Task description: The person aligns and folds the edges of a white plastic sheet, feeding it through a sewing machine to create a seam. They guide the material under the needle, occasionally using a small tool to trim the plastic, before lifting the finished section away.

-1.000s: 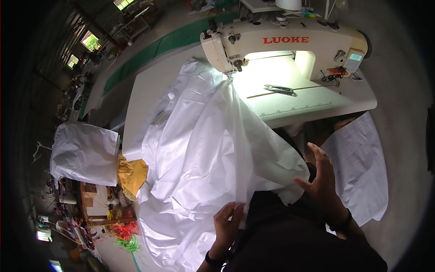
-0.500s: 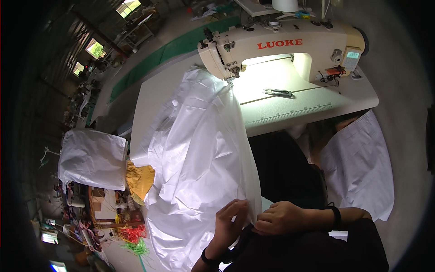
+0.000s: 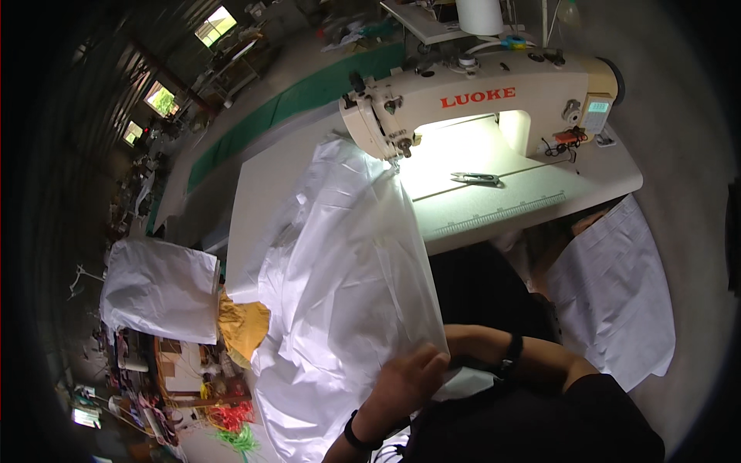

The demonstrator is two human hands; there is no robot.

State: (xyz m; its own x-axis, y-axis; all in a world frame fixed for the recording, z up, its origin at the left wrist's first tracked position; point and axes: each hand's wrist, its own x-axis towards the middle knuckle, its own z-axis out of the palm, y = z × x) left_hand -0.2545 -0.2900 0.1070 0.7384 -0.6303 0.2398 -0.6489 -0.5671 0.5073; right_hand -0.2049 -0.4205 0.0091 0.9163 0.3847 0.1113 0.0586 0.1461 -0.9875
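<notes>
A large white sheet of cloth-like material (image 3: 347, 285) runs from under the needle of a sewing machine (image 3: 478, 96) down to my lap, its surface creased. Near the sheet's right edge, my left hand (image 3: 409, 378) is closed on the material, with its fingers slightly blurred. My right hand (image 3: 461, 339) reaches in from the right and passes behind that same edge; the sheet hides its fingers. Black bands circle both wrists. The machine's lamp lights the needle area.
Thread snips (image 3: 476, 179) lie on the machine table (image 3: 532, 197). A folded white sheet (image 3: 162, 289) and yellow material (image 3: 243, 326) are at left, above red and green strands (image 3: 235, 428). More white material (image 3: 617, 297) hangs at right. A thread cone (image 3: 479, 15) stands behind the machine.
My right hand has moved from beside the sheet's edge to behind it. My left hand has shifted right to the edge. The whole scene sits slightly lower in view.
</notes>
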